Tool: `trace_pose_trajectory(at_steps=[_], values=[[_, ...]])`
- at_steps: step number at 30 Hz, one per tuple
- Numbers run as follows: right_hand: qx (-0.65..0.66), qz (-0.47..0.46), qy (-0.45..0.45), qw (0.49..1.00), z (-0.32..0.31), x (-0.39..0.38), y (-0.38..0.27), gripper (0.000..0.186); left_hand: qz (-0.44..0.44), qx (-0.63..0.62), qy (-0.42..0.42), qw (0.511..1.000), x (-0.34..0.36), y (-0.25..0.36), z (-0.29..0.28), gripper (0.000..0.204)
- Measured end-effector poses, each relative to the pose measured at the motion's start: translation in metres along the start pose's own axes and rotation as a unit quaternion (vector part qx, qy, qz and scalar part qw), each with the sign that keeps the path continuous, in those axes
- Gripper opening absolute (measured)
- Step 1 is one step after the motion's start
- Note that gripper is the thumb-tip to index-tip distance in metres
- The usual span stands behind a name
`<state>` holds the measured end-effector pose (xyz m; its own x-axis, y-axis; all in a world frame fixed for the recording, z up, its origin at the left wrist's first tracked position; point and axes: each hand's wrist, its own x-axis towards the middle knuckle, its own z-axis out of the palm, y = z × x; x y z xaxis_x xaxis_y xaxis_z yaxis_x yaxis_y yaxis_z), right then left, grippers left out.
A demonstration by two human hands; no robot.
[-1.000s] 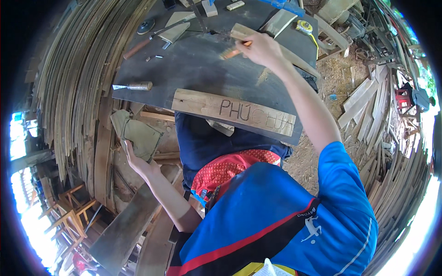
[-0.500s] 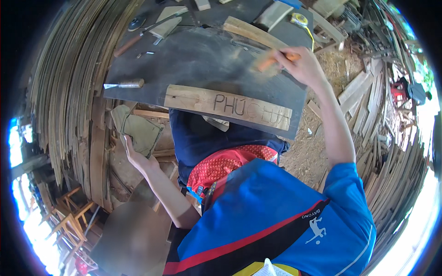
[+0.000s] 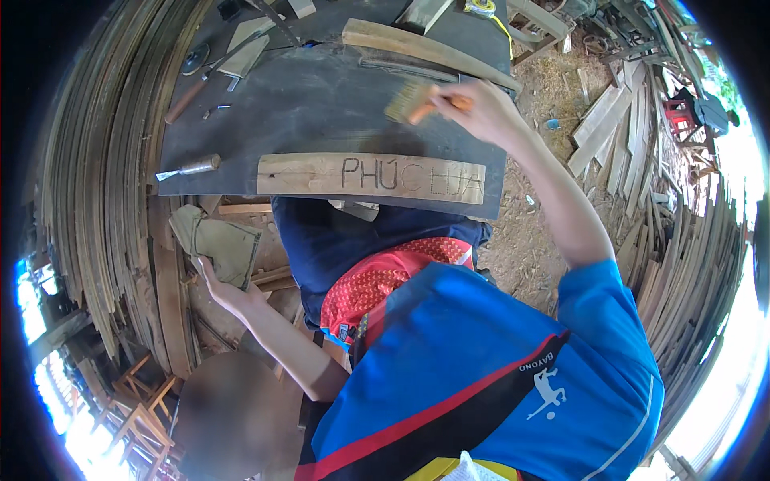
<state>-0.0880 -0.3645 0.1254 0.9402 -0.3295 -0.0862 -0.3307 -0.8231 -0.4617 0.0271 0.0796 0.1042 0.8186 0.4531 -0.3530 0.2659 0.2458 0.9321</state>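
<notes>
My right hand [image 3: 481,111] grips the orange handle of a brush [image 3: 411,99], its pale bristles slightly blurred above the dark worktable [image 3: 321,112]. Below it, along the table's near edge, lies a flat wooden board [image 3: 305,173] with lettering marked or cut into its face. Off the table's near left corner, my left hand [image 3: 220,287] is closed on an olive-green cloth [image 3: 220,244], which covers part of its fingers. A chisel [image 3: 192,167] with a wooden handle rests on the table left of the board.
A long-handled tool [image 3: 188,98], a sanded block [image 3: 245,54] and a curved plank [image 3: 425,53] lie farther back on the table. The yellow tape measure [image 3: 481,7] sits at the far edge. Stacked timber [image 3: 96,160] rises at left; loose planks [image 3: 601,128] lie at right.
My right hand has swept the brush leftward and slightly up over the table. The view has shifted, so table and board appear farther left. My left hand still holds the cloth.
</notes>
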Motion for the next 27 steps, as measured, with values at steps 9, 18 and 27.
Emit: trace_pose_trajectory(at_steps=[9,18,27], values=[[-0.096,0.232,0.004,0.968,-0.081,-0.155,0.032,0.024,-0.021,0.004,-0.03,0.999,0.011,-0.021,-0.001,0.061],[0.062,-0.062,0.069,0.994,-0.023,-0.03,-0.033,0.022,-0.008,-0.01,-0.039,0.999,0.001,-0.002,0.006,0.063],[0.103,-0.159,-0.105,0.976,0.053,0.077,-0.1,0.017,0.024,-0.042,-0.071,0.996,-0.004,0.013,0.002,0.059]])
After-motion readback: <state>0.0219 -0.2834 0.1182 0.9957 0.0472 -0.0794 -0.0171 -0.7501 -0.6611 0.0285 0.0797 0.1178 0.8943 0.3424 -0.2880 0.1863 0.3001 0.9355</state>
